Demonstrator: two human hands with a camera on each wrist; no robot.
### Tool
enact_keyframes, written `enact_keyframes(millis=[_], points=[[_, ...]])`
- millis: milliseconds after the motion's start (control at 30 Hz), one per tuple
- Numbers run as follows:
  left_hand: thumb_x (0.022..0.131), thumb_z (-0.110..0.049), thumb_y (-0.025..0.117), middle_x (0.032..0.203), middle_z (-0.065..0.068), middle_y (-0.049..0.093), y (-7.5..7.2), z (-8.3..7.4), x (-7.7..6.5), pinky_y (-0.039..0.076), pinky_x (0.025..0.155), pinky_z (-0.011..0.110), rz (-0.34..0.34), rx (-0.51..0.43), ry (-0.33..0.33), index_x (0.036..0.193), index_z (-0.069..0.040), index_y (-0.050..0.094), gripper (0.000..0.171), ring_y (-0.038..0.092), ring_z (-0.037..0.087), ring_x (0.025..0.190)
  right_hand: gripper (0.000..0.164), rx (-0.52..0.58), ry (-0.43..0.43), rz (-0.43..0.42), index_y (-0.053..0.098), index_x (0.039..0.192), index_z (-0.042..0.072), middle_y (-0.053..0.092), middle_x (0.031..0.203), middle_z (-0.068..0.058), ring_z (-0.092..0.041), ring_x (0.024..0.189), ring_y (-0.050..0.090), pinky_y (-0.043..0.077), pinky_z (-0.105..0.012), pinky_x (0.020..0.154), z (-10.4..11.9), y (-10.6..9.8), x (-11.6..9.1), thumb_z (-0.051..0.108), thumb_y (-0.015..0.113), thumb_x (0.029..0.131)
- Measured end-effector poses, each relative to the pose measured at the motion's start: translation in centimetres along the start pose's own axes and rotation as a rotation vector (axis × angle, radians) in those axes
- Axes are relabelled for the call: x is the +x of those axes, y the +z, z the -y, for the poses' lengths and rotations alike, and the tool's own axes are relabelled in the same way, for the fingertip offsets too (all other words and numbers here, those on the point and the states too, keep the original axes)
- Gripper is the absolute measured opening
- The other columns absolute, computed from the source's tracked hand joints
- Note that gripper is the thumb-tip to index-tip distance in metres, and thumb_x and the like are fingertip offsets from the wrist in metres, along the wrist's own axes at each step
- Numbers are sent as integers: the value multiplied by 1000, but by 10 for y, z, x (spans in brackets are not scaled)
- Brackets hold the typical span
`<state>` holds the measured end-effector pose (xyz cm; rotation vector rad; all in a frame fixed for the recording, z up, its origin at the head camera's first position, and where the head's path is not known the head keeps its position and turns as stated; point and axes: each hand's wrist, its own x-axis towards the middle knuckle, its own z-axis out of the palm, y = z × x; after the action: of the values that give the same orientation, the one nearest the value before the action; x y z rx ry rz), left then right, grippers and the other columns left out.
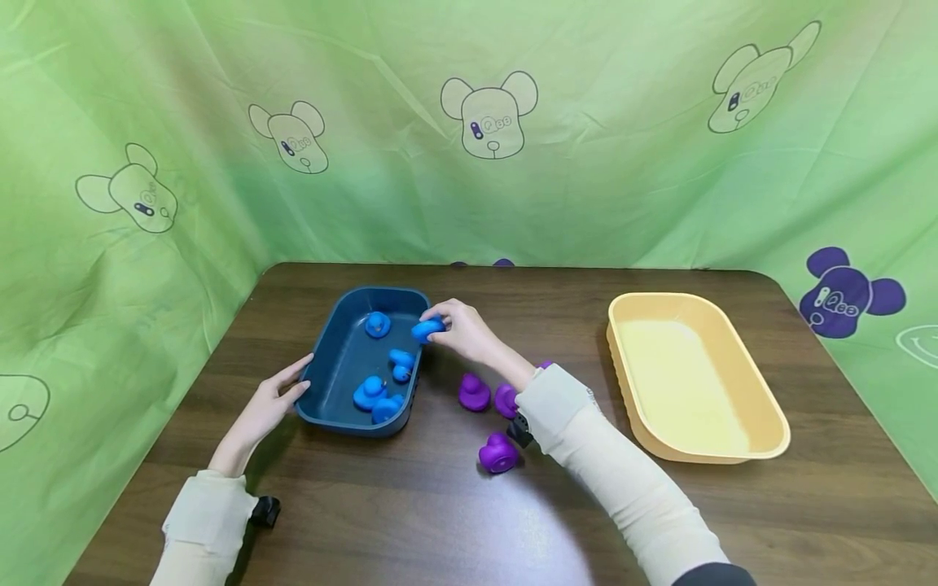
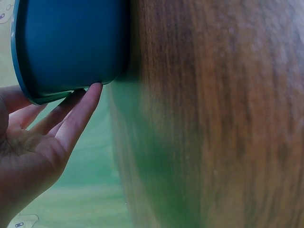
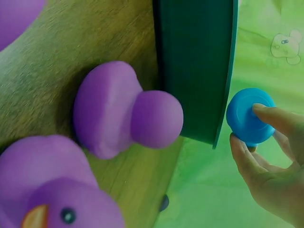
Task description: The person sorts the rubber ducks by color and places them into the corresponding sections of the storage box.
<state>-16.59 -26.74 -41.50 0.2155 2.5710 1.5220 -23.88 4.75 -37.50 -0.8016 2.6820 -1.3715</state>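
My right hand (image 1: 466, 330) pinches a blue rubber duck (image 1: 427, 329) between thumb and fingers, over the right rim of the dark blue basin (image 1: 339, 358). In the right wrist view, the held duck (image 3: 249, 116) shows its round flat base, just above the basin's edge. My left hand (image 1: 265, 407) rests against the basin's left side, thumb at the rim. In the left wrist view, straight fingers (image 2: 83, 111) touch the basin's outer wall (image 2: 71, 47). Inside the basin lie several blue ducks, one duck (image 1: 377, 325) toward the back and others near the right wall and front.
Several purple ducks stand on the brown table (image 1: 381, 521) right of the basin, one purple duck (image 1: 498, 452) nearest the front; my right forearm partly hides others. A yellow basin (image 1: 619, 366) stands at the right. Behind the table hangs a green printed cloth (image 1: 381, 195).
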Motion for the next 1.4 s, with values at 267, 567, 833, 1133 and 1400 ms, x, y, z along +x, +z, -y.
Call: enact_keyframes(millis=[267, 567, 833, 1133, 1400], points=[[93, -9, 44, 131, 32, 34, 0, 0, 0, 46, 67, 20, 7, -12, 2, 137, -1, 30, 46, 43, 33, 106, 23, 28, 13, 1, 63, 102, 0, 53, 108, -18, -29, 94, 55, 45, -33, 82, 5, 6, 4, 1, 63, 79], [93, -8, 44, 130, 32, 35, 1, 0, 0, 46, 66, 20, 3, -12, 7, 136, 0, 31, 46, 45, 33, 102, 24, 27, 28, 10, 63, 104, 0, 52, 108, -18, -30, 94, 55, 45, -33, 81, 6, 13, 8, 2, 62, 80], [93, -8, 44, 129, 31, 36, 0, -1, 0, 45, 65, 20, 8, 5, 1, 137, -1, 30, 46, 46, 30, 97, 24, 16, 37, 14, 62, 105, 1, 52, 108, -17, -30, 94, 55, 45, -32, 81, 7, 16, 11, 3, 62, 81], [93, -8, 43, 130, 32, 35, 1, 1, 1, 46, 66, 20, 10, 1, 6, 137, -1, 30, 46, 45, 31, 101, 25, -2, 44, -2, 62, 106, 2, 53, 107, -18, -29, 92, 56, 46, -31, 78, 7, 18, 13, 4, 62, 81], [93, -9, 44, 129, 30, 37, 0, -1, 0, 44, 63, 22, 7, 9, 2, 137, -2, 30, 47, 46, 27, 92, 24, 36, 68, -18, 63, 104, 2, 52, 108, -19, -26, 90, 59, 47, -26, 71, 7, 19, 13, 3, 61, 81]])
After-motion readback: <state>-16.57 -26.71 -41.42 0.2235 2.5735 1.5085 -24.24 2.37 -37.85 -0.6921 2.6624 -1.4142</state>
